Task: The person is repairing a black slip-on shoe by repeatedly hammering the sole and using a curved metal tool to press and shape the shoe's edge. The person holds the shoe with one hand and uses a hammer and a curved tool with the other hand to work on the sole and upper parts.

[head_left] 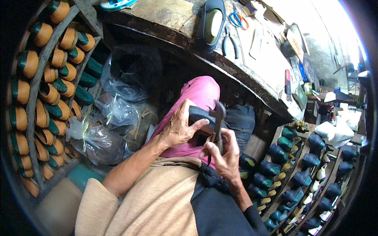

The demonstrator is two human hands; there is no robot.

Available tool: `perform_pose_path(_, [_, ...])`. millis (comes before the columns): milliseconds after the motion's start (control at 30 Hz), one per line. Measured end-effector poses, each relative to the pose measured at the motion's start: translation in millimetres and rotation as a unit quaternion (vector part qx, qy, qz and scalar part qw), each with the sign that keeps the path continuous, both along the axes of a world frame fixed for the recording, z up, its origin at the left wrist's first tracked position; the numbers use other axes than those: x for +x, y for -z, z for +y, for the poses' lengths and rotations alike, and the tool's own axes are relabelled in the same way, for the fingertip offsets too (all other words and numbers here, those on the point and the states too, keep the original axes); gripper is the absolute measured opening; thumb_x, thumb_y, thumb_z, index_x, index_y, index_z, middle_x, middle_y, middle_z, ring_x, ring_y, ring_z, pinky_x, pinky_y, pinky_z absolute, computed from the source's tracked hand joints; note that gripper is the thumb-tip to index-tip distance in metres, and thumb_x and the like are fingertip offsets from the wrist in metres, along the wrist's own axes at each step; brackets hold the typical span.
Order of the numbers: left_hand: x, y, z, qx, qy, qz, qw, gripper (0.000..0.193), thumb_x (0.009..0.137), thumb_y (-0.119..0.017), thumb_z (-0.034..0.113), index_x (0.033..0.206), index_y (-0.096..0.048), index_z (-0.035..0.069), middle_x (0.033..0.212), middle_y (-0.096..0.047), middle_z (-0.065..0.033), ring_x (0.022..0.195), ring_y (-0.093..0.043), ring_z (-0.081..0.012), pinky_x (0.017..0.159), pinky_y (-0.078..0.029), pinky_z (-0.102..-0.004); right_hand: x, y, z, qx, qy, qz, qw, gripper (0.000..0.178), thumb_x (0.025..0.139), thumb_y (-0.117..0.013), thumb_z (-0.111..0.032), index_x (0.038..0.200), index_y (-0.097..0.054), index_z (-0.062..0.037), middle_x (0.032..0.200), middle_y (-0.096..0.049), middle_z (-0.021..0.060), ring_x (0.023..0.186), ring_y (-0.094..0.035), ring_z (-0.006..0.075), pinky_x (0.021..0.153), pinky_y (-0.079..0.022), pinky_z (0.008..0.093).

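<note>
Over my lap, my left hand (179, 128) is closed around a dark shoe (199, 113), with the thumb pressed along its near side. Just to the right, my right hand (224, 153) grips the shaft of a dark metal tool with a curved, hooked head (219, 112). That head is raised upright beside the shoe, at its right end. Whether the two touch cannot be made out, and it is unclear whether the tool is a hammer or pincers. My fingers hide much of the shoe's underside.
A workbench (157, 17) runs across the top, bearing another dark shoe (212, 27), pliers (230, 44), and scissors (238, 19). A rack of tan-and-green shoes (33, 86) stands left; another with dark shoes on lasts (301, 179) stands right. Plastic bags (96, 137) lie left of my knee.
</note>
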State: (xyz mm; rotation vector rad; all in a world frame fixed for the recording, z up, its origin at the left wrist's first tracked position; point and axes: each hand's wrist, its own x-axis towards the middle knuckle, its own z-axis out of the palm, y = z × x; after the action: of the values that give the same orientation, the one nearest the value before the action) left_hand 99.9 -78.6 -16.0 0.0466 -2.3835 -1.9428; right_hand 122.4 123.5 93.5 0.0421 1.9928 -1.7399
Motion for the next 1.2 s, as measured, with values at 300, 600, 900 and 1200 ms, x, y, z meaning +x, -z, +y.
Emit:
perform_pose_path(300, [-2, 3, -1, -0.039, 0.015, -0.020, 0.999, 0.056, 0.097, -0.092, 0.036, 0.126, -0.059, 0.002, 0.110, -0.066, -0.0187, 0.103, -0.069, -0.0367, 0.095, -0.055, -0.0480, 22, 20, -11, 0.281, -0.119, 0.242, 0.921, 0.037, 0.108, -0.064, 0.005, 0.141, -0.052, 0.0129, 0.115, -0.069, 0.0394, 0.085, -0.071, 0.0603, 0.069, -0.060, 0.0612])
perform_pose_path(600, [-2, -2, -4, -0.023, 0.015, -0.006, 1.000, 0.057, 0.098, -0.091, 0.033, 0.127, -0.053, 0.002, 0.104, -0.063, -0.0215, 0.097, -0.067, -0.0384, 0.090, -0.054, -0.0502, 29, 7, -19, 0.221, -0.068, 0.370, 0.900, 0.041, 0.107, -0.063, 0.006, 0.146, -0.054, 0.0128, 0.110, -0.071, 0.0334, 0.085, -0.074, 0.0481, 0.071, -0.061, 0.0510])
perform_pose_path(900, [-3, -1, -8, -0.030, 0.045, -0.003, 0.999, 0.056, 0.101, -0.088, 0.036, 0.131, -0.055, 0.003, 0.106, -0.065, -0.0176, 0.099, -0.069, -0.0324, 0.091, -0.056, -0.0457, 20, 25, -17, 0.250, -0.087, 0.367, 0.892, 0.032, 0.108, -0.063, 0.004, 0.139, -0.055, 0.0117, 0.108, -0.070, 0.0373, 0.085, -0.076, 0.0500, 0.071, -0.061, 0.0537])
perform_pose_path(1200, [28, -56, -19, -0.025, 0.084, 0.132, 0.987, 0.053, 0.083, -0.101, 0.008, 0.123, -0.067, 0.003, 0.125, -0.073, -0.0179, 0.117, -0.077, -0.0330, 0.102, -0.061, -0.0436, 42, -69, 26, 0.098, -0.030, 0.024, 0.994, 0.075, 0.111, -0.060, 0.002, 0.178, -0.027, -0.0006, 0.088, -0.071, 0.0125, 0.071, -0.069, 0.0159, 0.069, -0.058, 0.0336])
